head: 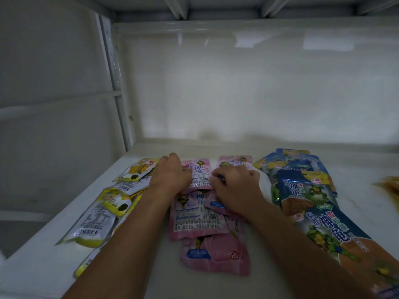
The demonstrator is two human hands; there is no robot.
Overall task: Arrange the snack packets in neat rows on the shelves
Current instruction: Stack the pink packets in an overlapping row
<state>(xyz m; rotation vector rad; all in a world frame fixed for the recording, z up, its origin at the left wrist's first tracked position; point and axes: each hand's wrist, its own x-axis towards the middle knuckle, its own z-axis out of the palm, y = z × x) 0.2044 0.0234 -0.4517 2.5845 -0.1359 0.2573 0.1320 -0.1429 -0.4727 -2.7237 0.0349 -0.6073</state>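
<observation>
Several pink snack packets (pixel 198 221) lie in a loose column down the middle of the white shelf (pixel 151 281). My left hand (pixel 170 173) rests knuckles-up on the left edge of the far pink packet (pixel 201 169), fingers curled over it. My right hand (pixel 235 186) grips the edge of a pink packet (pixel 212 203) where two of them overlap. A column of yellow packets (pixel 101 214) lies to the left. Blue and green packets (pixel 302 184) are piled in a column to the right.
The shelf's white back panel (pixel 259 93) and left upright post (pixel 116 83) close in the space. Another shelf's underside (pixel 237 5) is overhead. A blurred yellowish packet (pixel 388 186) shows at the right edge.
</observation>
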